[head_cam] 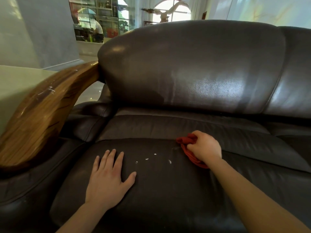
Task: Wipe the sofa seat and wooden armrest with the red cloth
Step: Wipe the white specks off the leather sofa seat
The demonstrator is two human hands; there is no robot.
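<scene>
A dark brown leather sofa seat fills the lower view. My right hand is closed on a bunched red cloth and presses it onto the seat near its back edge. Small white specks lie on the leather just left of the cloth. My left hand rests flat on the seat, fingers spread, holding nothing. The curved wooden armrest rises at the left and carries pale scratch-like marks on its top.
The padded leather backrest stands behind the seat, and a second cushion continues to the right. Beyond the armrest are a pale surface and tiled floor. Glass shelving stands far behind.
</scene>
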